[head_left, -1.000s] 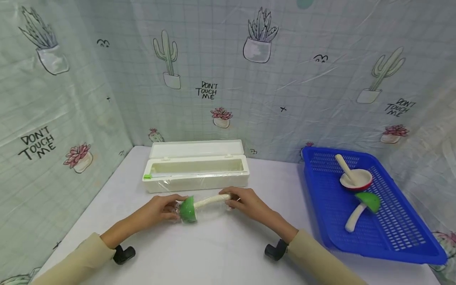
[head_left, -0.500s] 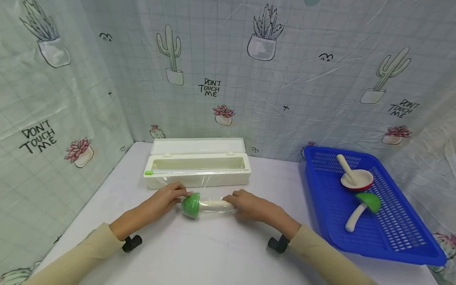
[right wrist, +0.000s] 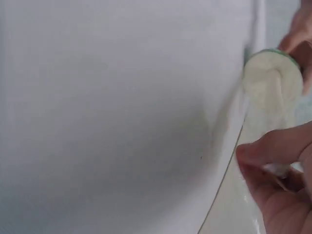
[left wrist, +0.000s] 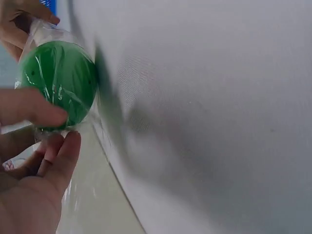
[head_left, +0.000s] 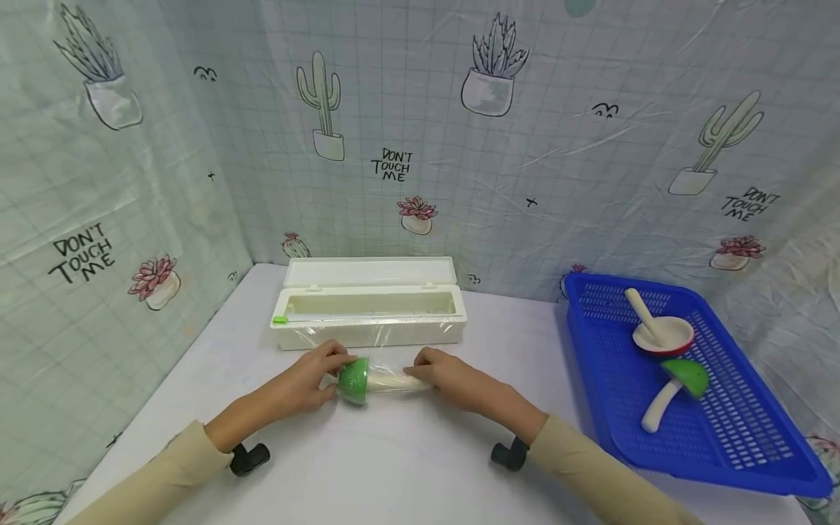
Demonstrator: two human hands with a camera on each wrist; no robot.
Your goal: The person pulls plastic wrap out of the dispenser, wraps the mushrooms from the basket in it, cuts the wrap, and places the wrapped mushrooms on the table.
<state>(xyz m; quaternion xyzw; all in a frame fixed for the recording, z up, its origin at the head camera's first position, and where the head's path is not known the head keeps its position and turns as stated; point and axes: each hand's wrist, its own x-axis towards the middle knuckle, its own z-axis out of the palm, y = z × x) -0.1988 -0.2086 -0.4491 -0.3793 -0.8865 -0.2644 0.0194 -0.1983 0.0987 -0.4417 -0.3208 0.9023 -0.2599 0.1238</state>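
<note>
Wht cloth-covered table (head_left: 394,459): long wht plastic box (head_left: 370,336), lid (head_left: 370,272) up, nr far edge; blue rect. plastic basket (head_left: 610,408) by R edge.

Green-capped, cream-stemmed mushroom (head_left: 354,380), white box (head_left: 370,335), blue basket (head_left: 607,430), cactus-print backdrop (head_left: 426,87)

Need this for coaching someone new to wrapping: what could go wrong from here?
The clear film lies wrinkled around the green-capped piece, so it might loosen if the left hand or right hand lets go. The cap is rounded, so the piece could roll on the table if released. The white box stands open just beyond both hands, so a knuckle could perhaps bump it.
</note>
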